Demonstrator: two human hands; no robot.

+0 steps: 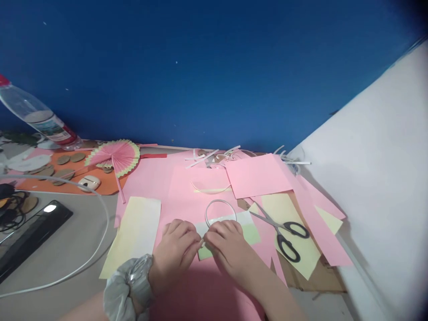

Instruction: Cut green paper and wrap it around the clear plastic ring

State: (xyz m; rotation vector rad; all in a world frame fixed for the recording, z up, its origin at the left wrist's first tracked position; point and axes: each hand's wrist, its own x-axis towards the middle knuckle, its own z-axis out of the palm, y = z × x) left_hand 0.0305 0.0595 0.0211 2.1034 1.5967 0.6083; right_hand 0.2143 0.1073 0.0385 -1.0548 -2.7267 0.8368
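My left hand (179, 243) and my right hand (225, 243) meet at the fingertips, both closed in a pinch. Between them shows a small whitish piece (202, 243), too small to name. Just behind my right hand rises a thin white ring (220, 201), its lower part hidden by the fingers; I cannot tell whether they touch it. Under both hands lies a green and white paper (251, 232) on pink paper sheets (167, 191). Scissors (279, 229) with black handles lie spread to the right, on a pale yellow sheet (309, 261).
Left, a pale yellow sheet (135, 232), a pink folded paper fan (115, 158), a black glossy object (36, 236), a white cable (105, 223) and a leaning bottle (47, 120). Paper scraps (209, 157) lie at the back by the blue wall (214, 80). A white wall (384, 156) bounds the right.
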